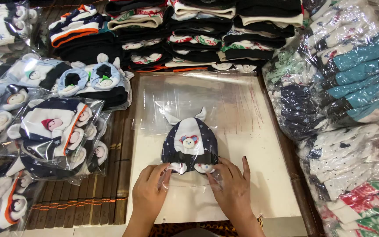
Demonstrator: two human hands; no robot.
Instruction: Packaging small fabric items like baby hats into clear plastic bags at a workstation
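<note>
Baby hat (190, 147), navy and white, lies inside clear bag (198, 105) on pale worktop (259, 145), the bag's mouth not yet closed. Left hand (151, 193) and right hand (232, 189) pinch that mouth with closed fingers.

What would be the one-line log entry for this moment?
left hand: on bag edge | right hand: on bag edge | navy baby hat: inside clear bag | white board: underneath

A clear plastic bag (189, 145) lies mid-board around a navy hat; filled clear packs (53, 131) left, bigger bundles (347, 87) right
</note>
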